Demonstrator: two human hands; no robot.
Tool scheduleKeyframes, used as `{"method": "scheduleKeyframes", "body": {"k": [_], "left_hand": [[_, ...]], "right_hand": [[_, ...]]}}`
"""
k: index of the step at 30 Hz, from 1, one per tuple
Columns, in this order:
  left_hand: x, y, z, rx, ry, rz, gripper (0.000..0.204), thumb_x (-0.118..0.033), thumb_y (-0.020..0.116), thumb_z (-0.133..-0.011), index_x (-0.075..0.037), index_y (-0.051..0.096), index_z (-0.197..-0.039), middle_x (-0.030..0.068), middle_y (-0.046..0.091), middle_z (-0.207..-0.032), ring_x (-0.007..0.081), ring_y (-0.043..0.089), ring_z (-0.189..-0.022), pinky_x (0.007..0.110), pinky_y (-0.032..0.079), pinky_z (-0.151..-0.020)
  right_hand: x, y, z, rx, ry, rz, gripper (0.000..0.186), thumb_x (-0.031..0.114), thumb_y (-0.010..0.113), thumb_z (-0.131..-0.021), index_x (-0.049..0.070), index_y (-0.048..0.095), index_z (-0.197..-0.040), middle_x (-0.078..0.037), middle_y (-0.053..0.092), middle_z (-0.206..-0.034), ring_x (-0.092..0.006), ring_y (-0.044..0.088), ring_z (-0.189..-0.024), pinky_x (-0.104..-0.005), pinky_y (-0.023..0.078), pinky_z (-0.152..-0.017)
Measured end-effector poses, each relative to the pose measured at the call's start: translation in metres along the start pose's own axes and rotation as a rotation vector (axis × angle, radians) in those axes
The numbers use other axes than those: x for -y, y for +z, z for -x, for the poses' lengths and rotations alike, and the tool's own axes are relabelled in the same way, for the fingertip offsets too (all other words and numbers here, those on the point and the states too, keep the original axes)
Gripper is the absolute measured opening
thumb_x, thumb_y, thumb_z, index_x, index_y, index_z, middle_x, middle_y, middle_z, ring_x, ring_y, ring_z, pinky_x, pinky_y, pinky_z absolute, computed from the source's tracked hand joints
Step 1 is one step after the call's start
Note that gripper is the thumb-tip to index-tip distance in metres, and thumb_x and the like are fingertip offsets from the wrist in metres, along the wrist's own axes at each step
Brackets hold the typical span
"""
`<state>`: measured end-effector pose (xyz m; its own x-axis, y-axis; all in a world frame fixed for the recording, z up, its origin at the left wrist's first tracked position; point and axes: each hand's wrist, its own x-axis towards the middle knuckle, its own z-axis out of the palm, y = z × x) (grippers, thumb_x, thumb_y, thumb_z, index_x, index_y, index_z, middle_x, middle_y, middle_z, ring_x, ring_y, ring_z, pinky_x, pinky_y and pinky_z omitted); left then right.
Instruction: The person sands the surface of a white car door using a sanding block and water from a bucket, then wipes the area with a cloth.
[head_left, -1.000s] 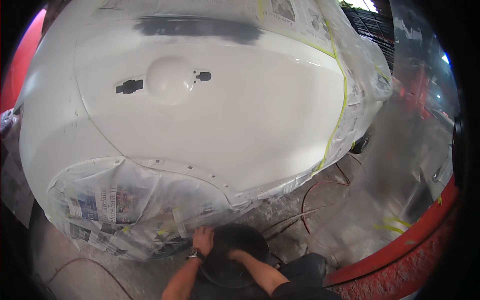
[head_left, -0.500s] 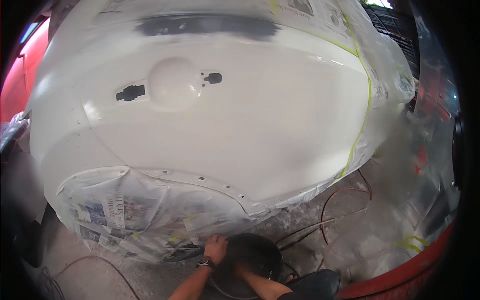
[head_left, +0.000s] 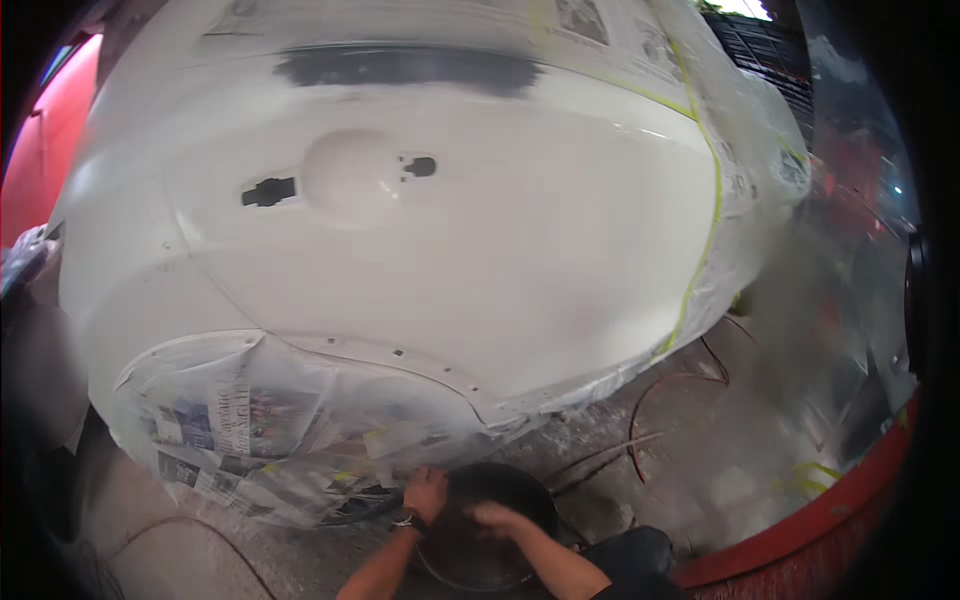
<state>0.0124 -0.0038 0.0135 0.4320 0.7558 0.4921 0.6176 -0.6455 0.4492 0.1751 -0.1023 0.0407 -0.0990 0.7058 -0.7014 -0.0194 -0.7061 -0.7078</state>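
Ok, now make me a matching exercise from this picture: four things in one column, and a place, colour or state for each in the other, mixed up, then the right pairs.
Things
1. left hand
2. right hand
3. tape strip down the white panel's edge
4. dark grey band

Places, colours, states
A. above the round handle area
B. over the middle of the black tub
C. yellow-green
D. at the black tub's left edge, a watch on its wrist

Pairs: 1-D, 2-B, 3-C, 4-A
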Motion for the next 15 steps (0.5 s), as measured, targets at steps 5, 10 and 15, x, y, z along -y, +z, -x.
{"method": "scheduleKeyframes", "body": {"k": [5, 10, 15], "left_hand": [[0.02, -0.02, 0.009, 0.016, -0.019, -0.066, 0.019, -0.017, 0.066, -0.091, -0.01, 0.069, -0.108, 0.0156, 0.065, -0.105, 0.0404, 0.06, -0.097, 0.051, 0.051, -0.086], [0.004, -0.009, 0.003, 0.011, 0.009, -0.031, 0.022, -0.017, 0.066, -0.091, -0.011, 0.069, -0.112, 0.0158, 0.065, -0.108, 0.041, 0.061, -0.098, 0.052, 0.051, -0.086], [0.025, -0.014, 0.005, 0.046, -0.015, -0.078, 0.022, -0.018, 0.068, -0.091, -0.011, 0.069, -0.112, 0.0157, 0.065, -0.109, 0.0406, 0.062, -0.099, 0.052, 0.052, -0.086]], "right_hand": [[0.199, -0.011, 0.131, -0.422, -1.05, 0.192, 0.046, 0.014, 0.046, -0.107, -0.001, 0.047, -0.15, -0.016, 0.058, -0.146, -0.0267, 0.051, -0.138, -0.0374, 0.038, -0.116], [0.409, -0.004, 0.179, -1.156, -1.991, 0.469, 0.059, 0.007, 0.055, -0.1, 0.005, 0.038, -0.156, -0.018, 0.036, -0.162, -0.0345, 0.031, -0.152, -0.0466, 0.026, -0.123], [0.455, -0.041, 0.15, -1.332, -1.913, 1.204, 0.072, 0.026, 0.054, -0.102, 0.01, 0.021, -0.164, -0.013, 0.021, -0.17, -0.0333, 0.017, -0.157, -0.0619, 0.016, -0.122]]}}
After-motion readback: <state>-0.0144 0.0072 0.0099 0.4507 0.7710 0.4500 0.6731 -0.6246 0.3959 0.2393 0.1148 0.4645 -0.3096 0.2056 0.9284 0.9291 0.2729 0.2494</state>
